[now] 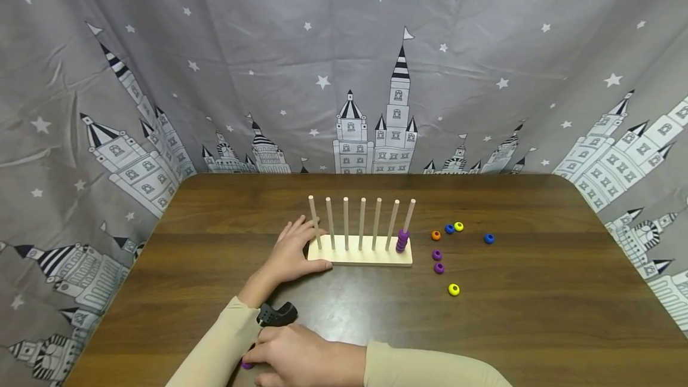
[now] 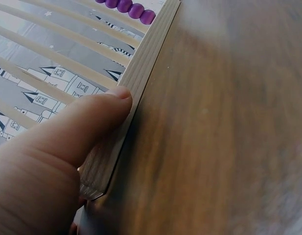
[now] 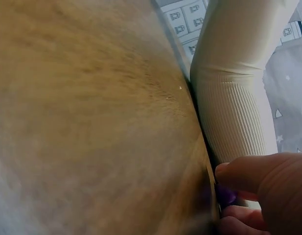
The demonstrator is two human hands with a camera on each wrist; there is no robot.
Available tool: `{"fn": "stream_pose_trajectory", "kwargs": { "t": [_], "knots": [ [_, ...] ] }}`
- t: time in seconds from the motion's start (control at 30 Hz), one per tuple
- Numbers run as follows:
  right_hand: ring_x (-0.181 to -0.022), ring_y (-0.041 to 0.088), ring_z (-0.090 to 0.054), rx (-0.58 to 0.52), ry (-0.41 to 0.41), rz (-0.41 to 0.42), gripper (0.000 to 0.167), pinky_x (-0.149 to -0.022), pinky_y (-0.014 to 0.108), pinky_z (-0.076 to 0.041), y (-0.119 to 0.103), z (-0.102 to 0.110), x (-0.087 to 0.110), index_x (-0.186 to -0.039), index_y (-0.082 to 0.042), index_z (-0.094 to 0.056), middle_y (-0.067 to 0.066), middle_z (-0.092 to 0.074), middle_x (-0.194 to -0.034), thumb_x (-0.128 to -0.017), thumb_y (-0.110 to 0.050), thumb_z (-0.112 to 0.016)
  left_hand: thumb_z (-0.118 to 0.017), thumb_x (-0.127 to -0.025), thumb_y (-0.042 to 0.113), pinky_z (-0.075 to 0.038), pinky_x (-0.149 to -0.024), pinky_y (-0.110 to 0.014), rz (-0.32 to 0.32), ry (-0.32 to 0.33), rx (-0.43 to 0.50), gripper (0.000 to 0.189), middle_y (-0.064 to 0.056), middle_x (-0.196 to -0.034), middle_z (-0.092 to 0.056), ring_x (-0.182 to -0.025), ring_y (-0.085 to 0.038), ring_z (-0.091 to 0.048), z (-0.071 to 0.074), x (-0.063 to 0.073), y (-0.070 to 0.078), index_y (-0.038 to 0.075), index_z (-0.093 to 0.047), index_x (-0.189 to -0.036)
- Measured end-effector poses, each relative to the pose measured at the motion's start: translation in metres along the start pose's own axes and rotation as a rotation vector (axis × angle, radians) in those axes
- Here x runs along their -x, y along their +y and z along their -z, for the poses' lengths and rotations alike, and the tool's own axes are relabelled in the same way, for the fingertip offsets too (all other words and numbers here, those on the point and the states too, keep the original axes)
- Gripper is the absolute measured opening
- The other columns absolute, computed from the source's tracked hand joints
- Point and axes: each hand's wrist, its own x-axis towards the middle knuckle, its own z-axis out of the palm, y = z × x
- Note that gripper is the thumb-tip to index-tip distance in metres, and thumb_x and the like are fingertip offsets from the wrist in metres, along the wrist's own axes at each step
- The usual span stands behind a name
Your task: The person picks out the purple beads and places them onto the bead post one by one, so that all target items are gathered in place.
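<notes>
A pale wooden stand (image 1: 359, 258) with a row of upright pegs sits mid-table. My left hand (image 1: 292, 252) holds its left end, thumb (image 2: 104, 110) along the front edge and fingers behind. Purple beads (image 1: 402, 241) are stacked on the rightmost peg; the other pegs are bare. Low at the near side, my right hand (image 1: 298, 354) pinches a purple bead (image 1: 247, 365) beside the left forearm. In the right wrist view that bead (image 3: 225, 195) shows between thumb and fingers close to the tabletop, partly hidden by them.
Loose beads lie right of the stand: an orange bead (image 1: 436, 235), two purple beads (image 1: 437, 255), blue beads (image 1: 489, 238) and yellow beads (image 1: 454, 289). A black perforated band (image 1: 278, 314) is by the left wrist. A grey castle-print curtain (image 1: 269, 46) hangs behind the brown table (image 1: 527, 327).
</notes>
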Motion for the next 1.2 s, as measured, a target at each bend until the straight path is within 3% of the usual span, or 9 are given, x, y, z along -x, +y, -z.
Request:
{"fn": "stream_pose_trajectory", "kwargs": {
  "t": [0.23, 0.6, 0.83, 1.0, 1.2],
  "knots": [
    [-0.092, -0.008, -0.059, -0.035, 0.023, -0.029, 0.022, -0.077, -0.003, -0.042, 0.000, -0.001, 0.000, -0.114, -0.024, -0.075, -0.013, -0.068, -0.103, -0.092, -0.029, -0.074, -0.084, -0.076, 0.047, -0.017, -0.124, -0.068, -0.001, -0.005, -0.008, 0.065, -0.016, -0.156, -0.050, -0.153, -0.047, -0.028, 0.000, -0.001, 0.000, 0.012, -0.068, -0.129],
    [-0.085, -0.009, -0.057, -0.067, 0.052, 0.017, 0.010, -0.074, -0.005, -0.038, 0.002, -0.005, 0.000, -0.097, -0.023, -0.075, -0.013, -0.068, -0.093, -0.089, -0.028, -0.079, -0.084, -0.075, 0.046, -0.017, -0.124, -0.069, -0.005, 0.005, -0.004, 0.065, -0.016, -0.155, -0.050, -0.153, -0.047, -0.028, 0.001, 0.000, 0.000, 0.011, -0.068, -0.128],
    [-0.093, -0.009, -0.058, -0.144, 0.004, 0.057, 0.016, -0.081, -0.006, -0.037, 0.007, -0.004, 0.001, -0.107, -0.021, -0.076, -0.012, -0.070, -0.100, -0.092, -0.024, -0.075, -0.084, -0.076, 0.046, -0.016, -0.124, -0.069, -0.009, 0.002, -0.001, 0.065, -0.016, -0.156, -0.049, -0.153, -0.047, -0.028, 0.000, -0.001, 0.000, 0.011, -0.068, -0.128],
    [-0.091, -0.009, -0.059, -0.112, 0.012, 0.099, 0.015, -0.080, -0.005, -0.038, 0.009, -0.005, 0.002, -0.104, -0.022, -0.077, -0.014, -0.070, -0.097, -0.090, -0.023, -0.076, -0.084, -0.076, 0.046, -0.016, -0.124, -0.069, -0.011, -0.001, 0.006, 0.065, -0.017, -0.157, -0.048, -0.153, -0.047, -0.027, 0.000, -0.001, 0.000, 0.011, -0.068, -0.129],
    [-0.094, -0.006, -0.062, -0.160, 0.021, 0.125, 0.016, -0.082, -0.004, -0.040, 0.010, -0.007, 0.004, -0.105, -0.020, -0.078, -0.010, -0.071, -0.099, -0.090, -0.022, -0.075, -0.084, -0.076, 0.046, -0.016, -0.124, -0.069, -0.014, -0.002, -0.001, 0.065, -0.017, -0.157, -0.048, -0.153, -0.047, -0.027, 0.000, -0.001, 0.001, 0.011, -0.068, -0.129]
  ]
}}
